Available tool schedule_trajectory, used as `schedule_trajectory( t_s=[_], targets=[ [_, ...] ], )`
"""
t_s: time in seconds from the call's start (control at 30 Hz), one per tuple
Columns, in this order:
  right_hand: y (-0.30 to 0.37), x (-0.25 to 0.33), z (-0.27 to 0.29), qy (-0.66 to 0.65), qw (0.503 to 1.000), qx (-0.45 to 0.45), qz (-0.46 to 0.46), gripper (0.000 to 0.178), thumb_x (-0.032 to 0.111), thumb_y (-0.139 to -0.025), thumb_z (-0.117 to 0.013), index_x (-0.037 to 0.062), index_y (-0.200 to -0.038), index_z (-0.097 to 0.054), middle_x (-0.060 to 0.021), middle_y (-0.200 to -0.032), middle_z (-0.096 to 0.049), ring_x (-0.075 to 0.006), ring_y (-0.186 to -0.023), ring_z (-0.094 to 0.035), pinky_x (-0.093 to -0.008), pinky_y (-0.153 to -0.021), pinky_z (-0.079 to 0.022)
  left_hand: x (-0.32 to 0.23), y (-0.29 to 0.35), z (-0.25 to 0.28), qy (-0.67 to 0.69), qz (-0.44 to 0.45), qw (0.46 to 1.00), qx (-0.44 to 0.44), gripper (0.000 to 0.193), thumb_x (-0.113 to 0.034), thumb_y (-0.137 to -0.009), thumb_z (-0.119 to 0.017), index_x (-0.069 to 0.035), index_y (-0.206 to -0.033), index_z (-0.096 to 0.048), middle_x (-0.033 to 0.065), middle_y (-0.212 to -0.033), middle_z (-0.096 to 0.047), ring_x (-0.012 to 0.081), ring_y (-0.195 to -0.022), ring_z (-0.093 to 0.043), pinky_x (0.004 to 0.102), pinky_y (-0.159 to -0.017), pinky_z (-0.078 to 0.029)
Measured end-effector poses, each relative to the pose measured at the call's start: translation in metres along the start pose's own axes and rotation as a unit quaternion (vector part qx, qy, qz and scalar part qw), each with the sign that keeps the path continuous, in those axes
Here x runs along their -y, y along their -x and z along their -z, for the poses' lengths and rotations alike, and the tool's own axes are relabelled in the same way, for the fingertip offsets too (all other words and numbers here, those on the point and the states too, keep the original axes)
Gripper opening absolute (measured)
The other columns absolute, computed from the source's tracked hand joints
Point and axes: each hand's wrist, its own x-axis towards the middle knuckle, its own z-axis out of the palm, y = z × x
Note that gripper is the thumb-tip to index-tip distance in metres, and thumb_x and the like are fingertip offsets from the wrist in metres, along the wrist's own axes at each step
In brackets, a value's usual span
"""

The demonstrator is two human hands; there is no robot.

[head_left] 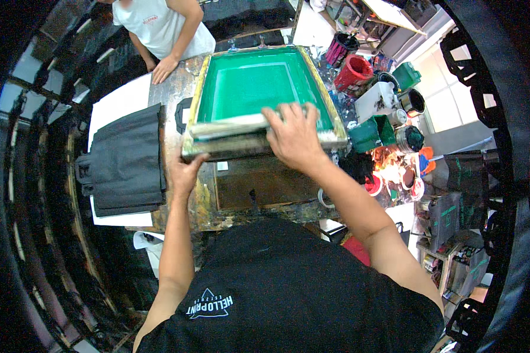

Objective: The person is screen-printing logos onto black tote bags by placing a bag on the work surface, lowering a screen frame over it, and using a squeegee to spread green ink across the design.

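A screen-printing frame (pixel 330 97), its edges yellowish, stands in front of me with green ink (pixel 253 88) spread over its mesh. Across its near end lies a squeegee (pixel 227 126) with a pale bar, somewhat blurred. My right hand (pixel 294 136) is closed over the squeegee's right part, fingers wrapped over the top. At the frame's near left corner, my left hand (pixel 183 172) grips the edge, its thumb showing and its other fingers mostly hidden. A black strap loop (pixel 181 115) shows beside the frame's left side.
Left of the frame, a stack of black fabric bags (pixel 129 162) rests on a white sheet (pixel 121 100). Another person's hand (pixel 166 69) leans on the table's far left. On the right stand a red bucket (pixel 354 72), a green container (pixel 374 134) and several ink pots.
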Motion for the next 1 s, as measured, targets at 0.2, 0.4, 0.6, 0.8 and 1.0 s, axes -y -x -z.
schedule_trajectory(
  t_s=[0.2,0.4,0.6,0.8,1.0],
  targets=[
    [-0.112,-0.026,0.037,0.086,0.988,-0.119,0.039,0.045,0.052,-0.086,-0.067,0.0168,-0.114,-0.067,-0.009,-0.097,-0.064,-0.0282,-0.097,-0.061,-0.0496,-0.084,-0.04,-0.059,-0.07,-0.014,0.118,-0.019,0.988,-0.099,0.053,-0.017,-0.095,-0.076,0.001,-0.14,-0.057,0.011,-0.126,-0.067,0.0188,-0.113,-0.062,0.0337,-0.1,-0.048],
    [-0.16,-0.045,0.046,0.112,0.983,-0.14,0.04,0.049,0.062,-0.088,-0.065,0.0171,-0.107,-0.072,-0.0088,-0.089,-0.069,-0.028,-0.092,-0.067,-0.0498,-0.079,-0.044,0.051,-0.091,-0.028,-0.083,-0.034,0.986,-0.141,0.083,-0.031,-0.088,-0.083,0.01,-0.145,-0.04,0.0147,-0.107,-0.061,0.0248,-0.097,-0.059,0.036,-0.09,-0.048],
    [-0.179,-0.044,0.056,0.12,0.98,-0.153,0.043,0.048,0.06,-0.09,-0.065,0.0161,-0.106,-0.072,-0.0093,-0.091,-0.071,-0.0285,-0.095,-0.069,-0.0509,-0.082,-0.047,0.163,0.002,-0.054,-0.378,0.181,0.908,-0.001,0.081,-0.033,-0.082,-0.085,0.008,-0.14,-0.045,0.0332,-0.133,-0.054,0.0459,-0.127,-0.052,0.0521,-0.105,-0.043],
    [-0.188,-0.048,0.06,0.104,0.987,-0.119,0.015,0.052,0.062,-0.09,-0.063,0.0142,-0.106,-0.073,-0.0109,-0.094,-0.072,-0.0293,-0.096,-0.069,-0.051,-0.084,-0.046,0.165,-0.02,-0.057,-0.335,0.17,0.925,0.054,0.055,-0.019,-0.086,-0.078,0.006,-0.129,-0.055,0.0308,-0.103,-0.07,0.0487,-0.1,-0.068,0.0501,-0.088,-0.054],
    [-0.188,-0.051,0.054,0.094,0.988,-0.125,0.02,0.057,0.065,-0.091,-0.058,0.0129,-0.108,-0.073,-0.0127,-0.098,-0.072,-0.0294,-0.1,-0.068,-0.0499,-0.087,-0.044,0.136,-0.071,-0.021,-0.122,0.152,0.98,-0.031,0.028,-0.021,-0.093,-0.07,0.004,-0.105,-0.071,0.0173,-0.09,-0.074,0.0302,-0.075,-0.068,0.0417,-0.071,-0.053]
  ],
)
